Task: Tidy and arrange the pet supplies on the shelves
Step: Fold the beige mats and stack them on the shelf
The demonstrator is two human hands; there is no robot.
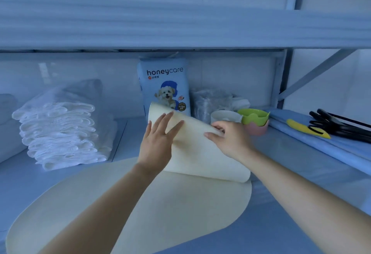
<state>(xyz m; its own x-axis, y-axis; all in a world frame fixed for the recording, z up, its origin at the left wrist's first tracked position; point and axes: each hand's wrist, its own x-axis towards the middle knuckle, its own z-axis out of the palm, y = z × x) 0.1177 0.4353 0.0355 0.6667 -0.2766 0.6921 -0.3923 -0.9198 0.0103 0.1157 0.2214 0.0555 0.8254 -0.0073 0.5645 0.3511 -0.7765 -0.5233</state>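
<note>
A large cream oval mat (pixel 160 203) lies on the blue shelf (pixel 301 173), its far end folded up and back over itself. My left hand (pixel 158 141) lies with straight fingers against the raised flap. My right hand (pixel 226 135) pinches the flap's right edge between thumb and fingers. Behind the flap stands a blue honeycare pad bag (pixel 163 81) with a dog picture, its lower part hidden by the mat.
A stack of white folded pads (pixel 60 131) sits at the left. Right of the bag are a clear plastic pack (pixel 208 101), a white bowl (pixel 224 115), and a green bowl (pixel 254 116) on a pink one. Black tools with a yellow handle (pixel 307 128) lie far right. The upper shelf (pixel 180 29) hangs overhead.
</note>
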